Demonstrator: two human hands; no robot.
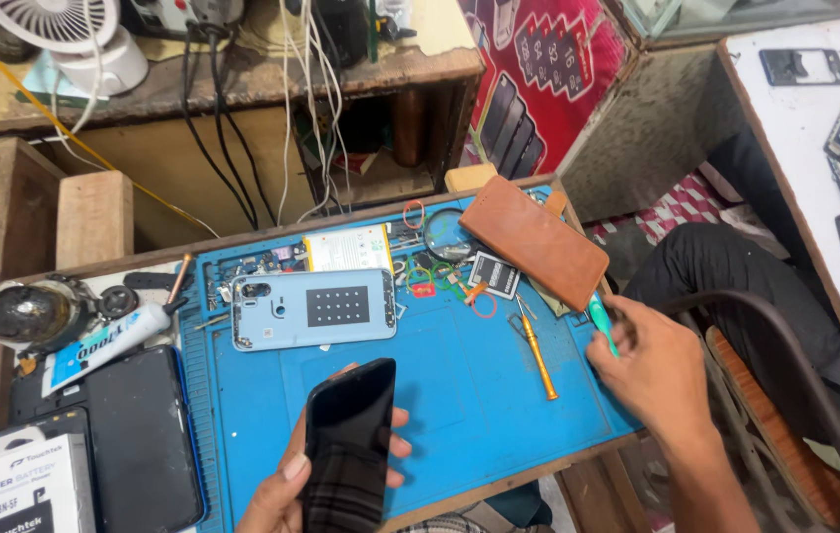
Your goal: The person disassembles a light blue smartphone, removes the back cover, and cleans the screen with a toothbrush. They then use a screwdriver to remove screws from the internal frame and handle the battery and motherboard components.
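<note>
On the blue work mat (459, 385) that covers the tabletop, a phone repair looks mid-way: the handset is apart and its pieces are spread out. The left hand (287, 484) cups a glossy black phone screen (349, 444) over the mat's near edge, fingers curled around its rim and the thumb along its side. The right hand (652, 365), at the mat's right edge, is closed around a slim green-handled tool (600, 321), its tip hidden behind the fingers.

A pale blue phone back cover (313, 309), smooth plastic with rounded corners and a dark square patch of dots, lies flat on the mat's far-left part. Right of it on the mat rests an orange-handled screwdriver (538, 357), thin and tapered. A tan leather-look wallet case (534, 240) lies across the mat's far-right corner, beside a round magnifier (446, 234).

By my reading, the next move calls for steadying the screen and bringing the tool's tip carefully to it.
</note>
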